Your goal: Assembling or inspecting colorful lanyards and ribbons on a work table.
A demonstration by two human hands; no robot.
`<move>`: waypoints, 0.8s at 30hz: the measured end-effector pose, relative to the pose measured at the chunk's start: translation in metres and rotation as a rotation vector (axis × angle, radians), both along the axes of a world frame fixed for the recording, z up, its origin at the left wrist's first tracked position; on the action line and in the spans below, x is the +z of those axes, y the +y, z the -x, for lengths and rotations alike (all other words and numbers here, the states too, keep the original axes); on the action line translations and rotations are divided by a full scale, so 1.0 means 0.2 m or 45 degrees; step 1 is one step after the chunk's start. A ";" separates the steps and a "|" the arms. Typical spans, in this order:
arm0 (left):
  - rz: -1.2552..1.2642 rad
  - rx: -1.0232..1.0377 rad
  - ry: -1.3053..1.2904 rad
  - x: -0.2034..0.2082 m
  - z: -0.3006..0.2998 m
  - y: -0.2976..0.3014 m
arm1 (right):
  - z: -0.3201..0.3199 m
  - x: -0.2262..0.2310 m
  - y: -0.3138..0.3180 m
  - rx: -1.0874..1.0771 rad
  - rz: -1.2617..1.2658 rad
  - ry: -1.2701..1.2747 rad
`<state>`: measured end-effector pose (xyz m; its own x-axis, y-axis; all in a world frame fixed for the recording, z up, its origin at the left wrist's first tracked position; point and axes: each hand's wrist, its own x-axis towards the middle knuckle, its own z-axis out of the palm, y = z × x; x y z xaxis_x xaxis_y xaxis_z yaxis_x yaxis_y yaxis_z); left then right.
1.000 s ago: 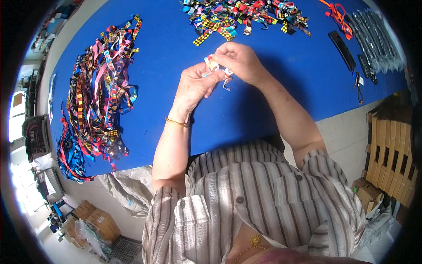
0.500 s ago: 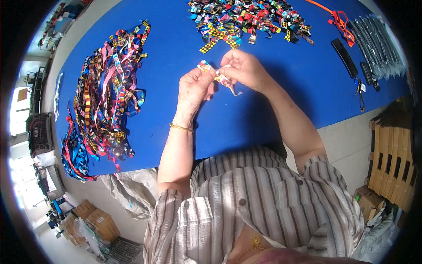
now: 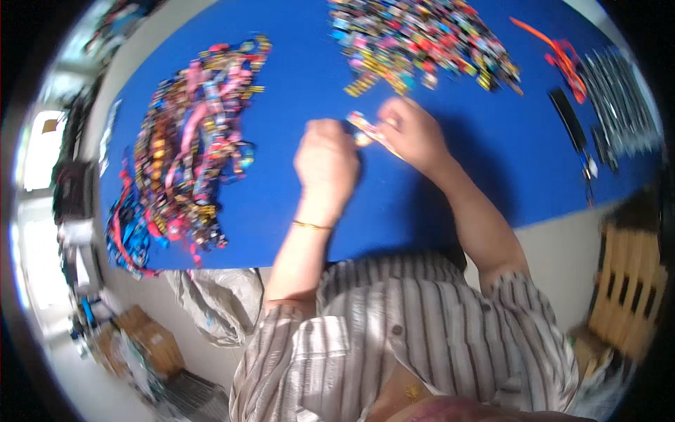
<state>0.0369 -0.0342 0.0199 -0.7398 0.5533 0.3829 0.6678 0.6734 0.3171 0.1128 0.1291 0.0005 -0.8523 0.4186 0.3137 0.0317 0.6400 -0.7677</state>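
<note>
A short, multicoloured printed ribbon strap (image 3: 376, 132) is pinched in the fingers of my right hand (image 3: 418, 137), over the middle of the blue table. My left hand (image 3: 325, 158), with a thin gold bangle at its wrist, is closed close beside the strap. Its curled fingers are turned under and blurred, so what they hold, if anything, is hidden. Beyond my hands spreads a heap of short printed straps (image 3: 429, 53), the nearest ones yellow-and-black checked. Motion smears much of the picture.
Long printed ribbons (image 3: 193, 133) lie piled on the left of the blue table (image 3: 281, 84), with blue and red ones (image 3: 130, 228) at its corner. At the right are orange cords (image 3: 566, 67), a black case (image 3: 567, 118) and plastic-wrapped packs (image 3: 622, 102). A wooden pallet (image 3: 628, 285) stands beyond.
My left hand has drawn back from the strap and turned knuckles up. The strap is now in my right hand. The whole view has shifted, with table items appearing farther right and lower.
</note>
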 end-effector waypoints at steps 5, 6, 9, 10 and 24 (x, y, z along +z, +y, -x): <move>-0.111 -0.406 -0.057 -0.12 -0.11 0.12 | -0.03 -0.06 0.05 0.022 0.061 -0.008; -0.160 -0.470 -0.089 -0.14 -0.13 0.11 | -0.04 -0.07 0.04 -0.013 -0.012 -0.009; 0.122 -0.436 -0.046 -0.12 -0.16 0.09 | -0.05 -0.03 0.01 -0.041 -0.093 -0.124; 0.270 -0.408 -0.043 -0.12 -0.17 0.10 | -0.04 -0.03 -0.01 0.013 -0.096 -0.093; -0.443 -0.456 -0.175 -0.05 -0.16 0.00 | -0.23 0.34 -0.24 0.618 0.528 0.277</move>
